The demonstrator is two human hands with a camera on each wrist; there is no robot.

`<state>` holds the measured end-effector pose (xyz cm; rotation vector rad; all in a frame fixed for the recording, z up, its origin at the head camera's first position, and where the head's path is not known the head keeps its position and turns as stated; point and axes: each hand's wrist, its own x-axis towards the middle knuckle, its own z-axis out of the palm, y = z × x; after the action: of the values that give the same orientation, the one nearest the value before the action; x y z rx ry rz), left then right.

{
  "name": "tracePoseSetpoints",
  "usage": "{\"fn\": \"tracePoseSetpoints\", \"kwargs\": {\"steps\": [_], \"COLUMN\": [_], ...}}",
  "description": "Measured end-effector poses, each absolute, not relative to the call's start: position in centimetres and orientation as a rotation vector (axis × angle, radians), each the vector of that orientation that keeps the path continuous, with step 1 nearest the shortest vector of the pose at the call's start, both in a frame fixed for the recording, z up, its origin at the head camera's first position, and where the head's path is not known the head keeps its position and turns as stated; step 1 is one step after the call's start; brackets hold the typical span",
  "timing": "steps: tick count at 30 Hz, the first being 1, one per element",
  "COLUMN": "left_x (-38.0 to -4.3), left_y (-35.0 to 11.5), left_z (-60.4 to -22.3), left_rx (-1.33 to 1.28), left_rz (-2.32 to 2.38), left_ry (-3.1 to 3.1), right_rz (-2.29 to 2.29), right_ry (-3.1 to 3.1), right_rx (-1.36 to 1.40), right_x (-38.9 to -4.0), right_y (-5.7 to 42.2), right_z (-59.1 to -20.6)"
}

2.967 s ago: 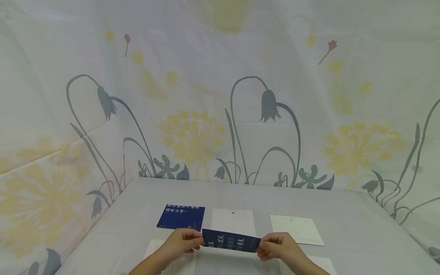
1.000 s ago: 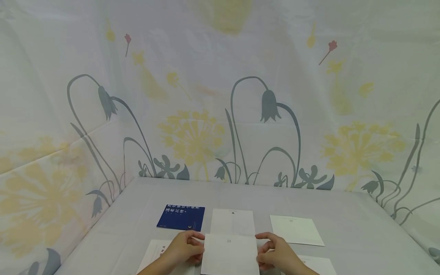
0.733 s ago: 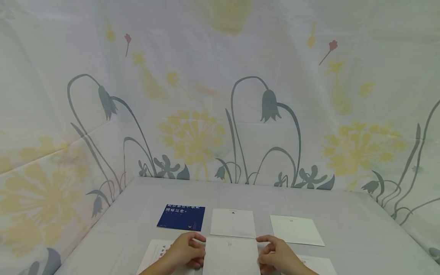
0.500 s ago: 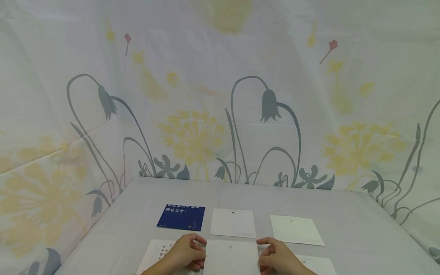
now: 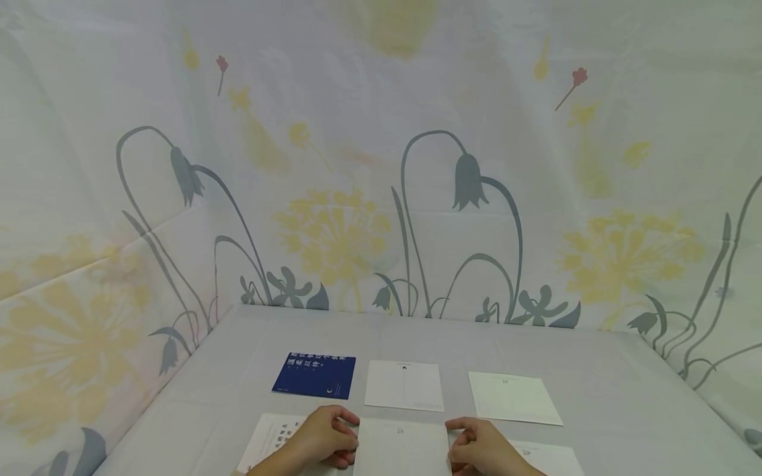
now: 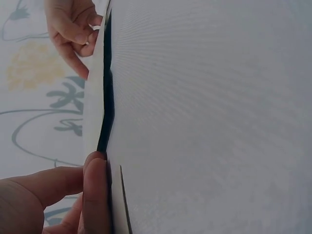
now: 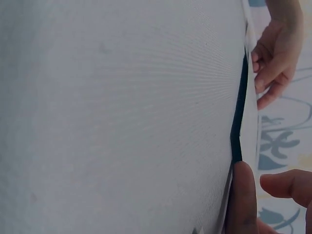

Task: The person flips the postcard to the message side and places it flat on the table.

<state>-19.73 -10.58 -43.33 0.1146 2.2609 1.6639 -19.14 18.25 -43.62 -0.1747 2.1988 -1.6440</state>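
A postcard (image 5: 402, 449) lies almost level at the front middle, white back upward with a small mark near its far edge. Its dark blue underside (image 6: 108, 92) shows as a thin, slightly bent strip in the wrist views. At its left edge my left hand (image 5: 324, 437) holds it, the index finger by the far corner and the thumb lower down. Opposite, my right hand (image 5: 485, 446) holds the right edge in much the same way. Whether the card's near edge touches the table is hidden.
On the grey-white table (image 5: 619, 390) lie a navy card (image 5: 315, 377) with white writing, a white card (image 5: 404, 385) and a pale green-white card (image 5: 515, 398). Nearer are a white card with dark writing (image 5: 268, 439) and another white card (image 5: 553, 457). Floral cloth (image 5: 369, 165) surrounds the table.
The postcard was held up with its dark blue printed face showing; it has turned white side up and come down. Both hands have then drawn it slightly nearer, uncovering the white card behind.
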Motion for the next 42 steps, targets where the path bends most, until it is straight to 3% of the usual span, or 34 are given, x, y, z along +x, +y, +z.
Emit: {"fn": "tracePoseSetpoints", "kwargs": {"steps": [13,25,42], "left_x": [-19.6,-20.0,-21.7], "left_y": [-10.7,-11.8,-14.7], "left_z": [-43.0,-42.4,-41.4], "left_rx": [0.101,0.147,0.109], "left_rz": [1.666,1.733,1.816], "left_ry": [2.245,2.225,2.249], "right_rz": [-1.593,-1.717,-1.831], "right_ry": [2.246,2.200,2.176], "right_rx": [-0.094,-0.288,-0.331], "right_x": [-19.1,-19.4,-20.6], "right_y": [18.0,17.4,14.2], "right_z": [-43.4,-42.8,-41.8]}}
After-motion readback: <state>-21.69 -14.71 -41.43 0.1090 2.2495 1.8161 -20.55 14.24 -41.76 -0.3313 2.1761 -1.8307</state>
